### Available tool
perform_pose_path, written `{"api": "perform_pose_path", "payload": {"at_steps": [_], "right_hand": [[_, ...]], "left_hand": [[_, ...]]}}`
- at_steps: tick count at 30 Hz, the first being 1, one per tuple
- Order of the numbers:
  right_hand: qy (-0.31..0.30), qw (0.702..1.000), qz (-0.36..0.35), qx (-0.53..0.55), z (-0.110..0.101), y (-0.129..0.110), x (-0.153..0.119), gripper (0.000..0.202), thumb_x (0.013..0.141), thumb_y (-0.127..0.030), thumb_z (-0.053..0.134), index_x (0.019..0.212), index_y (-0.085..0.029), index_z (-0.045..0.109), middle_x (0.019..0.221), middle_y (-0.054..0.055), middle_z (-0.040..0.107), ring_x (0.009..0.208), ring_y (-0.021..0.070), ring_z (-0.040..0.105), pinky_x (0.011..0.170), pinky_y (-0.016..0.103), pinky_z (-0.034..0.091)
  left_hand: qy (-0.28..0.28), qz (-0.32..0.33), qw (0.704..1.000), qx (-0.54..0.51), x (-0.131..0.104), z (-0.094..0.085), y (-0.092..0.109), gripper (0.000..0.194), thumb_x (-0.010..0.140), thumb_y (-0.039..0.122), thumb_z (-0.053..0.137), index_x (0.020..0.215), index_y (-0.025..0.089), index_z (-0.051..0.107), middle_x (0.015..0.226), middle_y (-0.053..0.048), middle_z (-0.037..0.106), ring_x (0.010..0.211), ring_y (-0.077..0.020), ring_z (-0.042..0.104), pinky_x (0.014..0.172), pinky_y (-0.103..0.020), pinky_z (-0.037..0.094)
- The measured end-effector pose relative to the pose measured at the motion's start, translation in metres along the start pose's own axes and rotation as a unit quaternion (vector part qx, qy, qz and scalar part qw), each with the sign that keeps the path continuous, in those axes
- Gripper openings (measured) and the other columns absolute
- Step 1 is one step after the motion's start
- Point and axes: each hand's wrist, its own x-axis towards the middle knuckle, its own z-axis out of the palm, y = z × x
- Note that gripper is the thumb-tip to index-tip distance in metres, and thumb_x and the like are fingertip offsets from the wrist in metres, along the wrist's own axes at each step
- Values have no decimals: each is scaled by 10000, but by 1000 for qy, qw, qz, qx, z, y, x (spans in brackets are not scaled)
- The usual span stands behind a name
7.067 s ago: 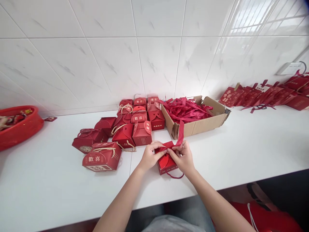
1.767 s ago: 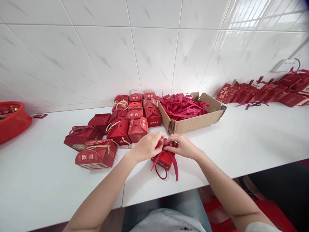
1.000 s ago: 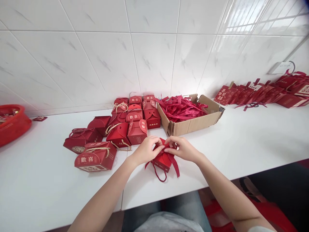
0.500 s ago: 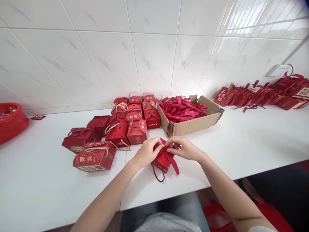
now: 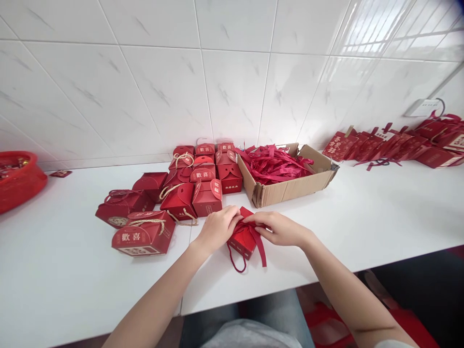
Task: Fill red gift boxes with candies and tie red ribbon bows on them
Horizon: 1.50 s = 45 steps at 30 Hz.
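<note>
In front of me a small red gift box [image 5: 242,244] lies on the white table, a dark red cord loop hanging from its near side. Across its top runs a red ribbon [image 5: 261,253], gathered in a knot or bow, one tail trailing to the right. My left hand [image 5: 219,227] pinches the ribbon at the left of the knot, thumb and fingers together. From the right, my right hand [image 5: 277,228] has its fingers closed on the ribbon by the knot. The fingers partly hide the knot.
Behind my hands stands a cardboard box [image 5: 290,191] full of red ribbons. Several red gift boxes [image 5: 206,198] are grouped left of it, some with rope handles. A red basin [image 5: 21,188] sits at far left, and more red boxes [image 5: 435,157] line the wall at far right.
My right hand has shifted slightly, its fingers now lying flatter over the ribbon by the knot. The left hand stays at the knot. The view has turned a little.
</note>
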Motion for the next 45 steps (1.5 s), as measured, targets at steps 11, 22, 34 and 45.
{"api": "perform_pose_path", "payload": {"at_steps": [11, 22, 34, 45], "right_hand": [[-21, 998, -18, -48, 0, 2, 0, 422, 822, -60, 444, 1173, -231, 604, 898, 41, 713, 706, 169, 621, 697, 299, 456], [13, 1000, -6, 2, 2, 6, 0, 388, 794, -74, 477, 1138, -209, 595, 819, 17, 669, 649, 135, 558, 686, 280, 457], [105, 994, 31, -16, 0, 19, -11, 158, 764, -112, 602, 894, -201, 598, 926, 55, 550, 904, 194, 509, 808, 327, 450], [89, 994, 53, 27, 0, 22, -9, 116, 833, -276, 621, 748, -196, 612, 827, 26, 505, 805, 161, 500, 754, 301, 428]], "left_hand": [[3, 21, 1000, -6, 6, 4, -5, 206, 932, 251, 374, 835, 217, 553, 838, -17, 630, 729, -154, 597, 656, -254, 421], [15, -29, 996, -85, 10, -1, -3, 168, 918, 299, 395, 812, 208, 489, 731, 12, 591, 635, -133, 544, 620, -243, 425], [-57, -11, 983, -171, 11, -10, -12, 314, 810, 163, 463, 1093, 252, 565, 1049, -41, 565, 906, -168, 531, 814, -301, 451], [-118, 24, 987, -109, 17, -16, -15, 86, 783, 199, 490, 845, 215, 547, 891, -10, 532, 732, -146, 492, 710, -282, 437]]}}
